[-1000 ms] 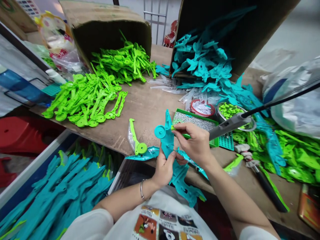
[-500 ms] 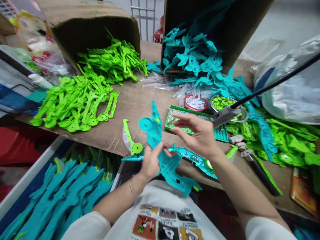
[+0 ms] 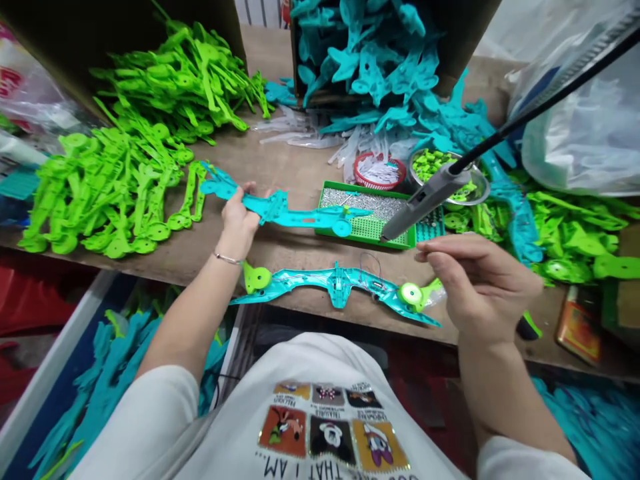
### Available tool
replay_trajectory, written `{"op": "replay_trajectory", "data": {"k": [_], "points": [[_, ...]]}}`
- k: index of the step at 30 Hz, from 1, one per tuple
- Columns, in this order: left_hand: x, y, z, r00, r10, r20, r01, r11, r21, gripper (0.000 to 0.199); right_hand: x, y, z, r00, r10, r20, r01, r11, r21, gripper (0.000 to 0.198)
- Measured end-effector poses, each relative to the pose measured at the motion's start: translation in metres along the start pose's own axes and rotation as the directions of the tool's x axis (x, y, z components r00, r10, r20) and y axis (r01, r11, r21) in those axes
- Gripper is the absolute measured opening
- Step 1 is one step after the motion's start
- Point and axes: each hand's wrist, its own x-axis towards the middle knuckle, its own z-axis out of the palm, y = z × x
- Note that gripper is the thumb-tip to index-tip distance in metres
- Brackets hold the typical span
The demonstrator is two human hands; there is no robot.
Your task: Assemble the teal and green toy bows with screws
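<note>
My left hand [image 3: 239,223] is wrapped round a teal plastic toy bow shell [image 3: 305,218], held level over the table with its right end above a green tray [image 3: 367,230] of small metal screws. Below it, on the table edge, lies another teal bow shell [image 3: 295,277], hollow side up, with thin wires inside. A lime-green limb with a round end [image 3: 257,279] sits at its left end, and a second green limb [image 3: 413,295] at its right. Near the tray's right corner, my right hand [image 3: 483,287] is closed in a pinch; what the fingertips hold is too small to name.
A hanging grey-tipped electric screwdriver [image 3: 420,203] angles down over the tray. Behind stand a red basket [image 3: 380,172] of white strips and a metal bowl [image 3: 483,190] of green bits. Lime-green parts [image 3: 115,180] heap at left; teal shells [image 3: 370,73] spill from a box.
My left hand has moved left and forward, turning the teal shell from upright to level. My right hand has moved right and closed into a pinch. The view has tilted down.
</note>
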Motion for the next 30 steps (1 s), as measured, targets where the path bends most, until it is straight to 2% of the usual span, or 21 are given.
{"op": "replay_trajectory", "data": {"k": [3, 4, 6, 8, 12, 13, 16, 17, 18, 19, 20, 21, 22, 23, 24, 25, 26, 27, 28, 30], "points": [[0.006, -0.02, 0.019, 0.988, -0.087, -0.129, 0.078, 0.994, -0.073, 0.013, -0.01, 0.007, -0.002, 0.987, 0.086, 0.138, -0.068, 0.99, -0.126, 0.011], [0.006, -0.022, 0.023, 0.981, -0.101, -0.165, 0.088, 0.993, -0.082, 0.014, -0.015, 0.009, -0.003, 0.977, 0.108, 0.186, -0.076, 0.983, -0.167, 0.011], [0.003, -0.021, 0.029, 0.97, -0.127, -0.209, 0.115, 0.991, -0.072, 0.024, -0.025, 0.015, -0.005, 0.949, 0.147, 0.279, -0.081, 0.969, -0.235, 0.01], [-0.003, -0.014, 0.029, 0.962, -0.175, -0.208, 0.173, 0.984, -0.028, 0.023, -0.036, 0.023, -0.008, 0.925, 0.187, 0.33, -0.089, 0.953, -0.29, 0.01], [-0.025, 0.013, 0.017, 0.952, -0.298, -0.063, 0.303, 0.948, 0.097, 0.018, -0.058, 0.04, -0.015, 0.904, 0.298, 0.305, -0.157, 0.897, -0.412, 0.014], [-0.033, 0.019, 0.012, 0.948, -0.314, -0.056, 0.318, 0.941, 0.117, 0.017, -0.062, 0.044, -0.017, 0.899, 0.33, 0.289, -0.183, 0.881, -0.437, 0.015], [-0.066, 0.029, -0.002, 0.935, -0.323, -0.145, 0.347, 0.918, 0.193, 0.008, -0.07, 0.052, -0.021, 0.883, 0.402, 0.243, -0.253, 0.843, -0.475, 0.018], [-0.08, 0.028, -0.004, 0.935, -0.302, -0.187, 0.34, 0.914, 0.221, 0.006, -0.072, 0.054, -0.021, 0.88, 0.414, 0.234, -0.266, 0.837, -0.479, 0.019], [-0.095, 0.025, -0.005, 0.95, -0.234, -0.205, 0.28, 0.93, 0.237, 0.007, -0.072, 0.056, -0.02, 0.878, 0.42, 0.23, -0.273, 0.833, -0.48, 0.02], [-0.111, 0.019, -0.003, 0.978, -0.128, -0.166, 0.167, 0.956, 0.242, 0.017, -0.073, 0.058, -0.018, 0.878, 0.42, 0.227, -0.275, 0.833, -0.479, 0.021], [-0.127, 0.011, 0.0, 0.998, -0.004, -0.055, 0.018, 0.965, 0.263, 0.033, -0.072, 0.061, -0.015, 0.88, 0.416, 0.227, -0.272, 0.836, -0.477, 0.022], [-0.142, 0.001, 0.005, 0.988, 0.103, 0.114, -0.133, 0.944, 0.301, 0.041, -0.071, 0.063, -0.011, 0.883, 0.409, 0.229, -0.266, 0.84, -0.473, 0.023], [-0.154, -0.01, 0.012, 0.935, 0.154, 0.32, -0.271, 0.892, 0.362, 0.041, -0.069, 0.066, -0.007, 0.886, 0.402, 0.23, -0.26, 0.843, -0.472, 0.024], [-0.163, -0.021, 0.019, 0.839, 0.137, 0.527, -0.398, 0.816, 0.421, 0.043, -0.068, 0.068, -0.002, 0.888, 0.398, 0.231, -0.255, 0.843, -0.473, 0.024], [-0.169, -0.033, 0.026, 0.721, 0.101, 0.686, -0.524, 0.726, 0.445, 0.047, -0.066, 0.071, 0.003, 0.887, 0.399, 0.231, -0.254, 0.841, -0.477, 0.025], [-0.171, -0.044, 0.033, 0.616, 0.061, 0.785, -0.625, 0.644, 0.44, 0.052, -0.064, 0.073, 0.008, 0.885, 0.404, 0.233, -0.255, 0.838, -0.483, 0.025], [-0.171, -0.054, 0.039, 0.534, 0.016, 0.846, -0.694, 0.579, 0.427, 0.058, -0.063, 0.075, 0.013, 0.881, 0.412, 0.234, -0.26, 0.832, -0.489, 0.026], [-0.169, -0.063, 0.043, 0.478, -0.025, 0.878, -0.736, 0.534, 0.416, 0.064, -0.062, 0.076, 0.017, 0.876, 0.422, 0.233, -0.267, 0.827, -0.494, 0.026], [-0.166, -0.071, 0.047, 0.442, -0.059, 0.895, -0.759, 0.507, 0.408, 0.07, -0.061, 0.077, 0.02, 0.871, 0.432, 0.233, -0.277, 0.824, -0.494, 0.026], [-0.158, -0.081, 0.051, 0.399, -0.111, 0.91, -0.774, 0.491, 0.4, 0.075, -0.061, 0.079, 0.024, 0.862, 0.451, 0.231, -0.3, 0.822, -0.484, 0.026]]}}
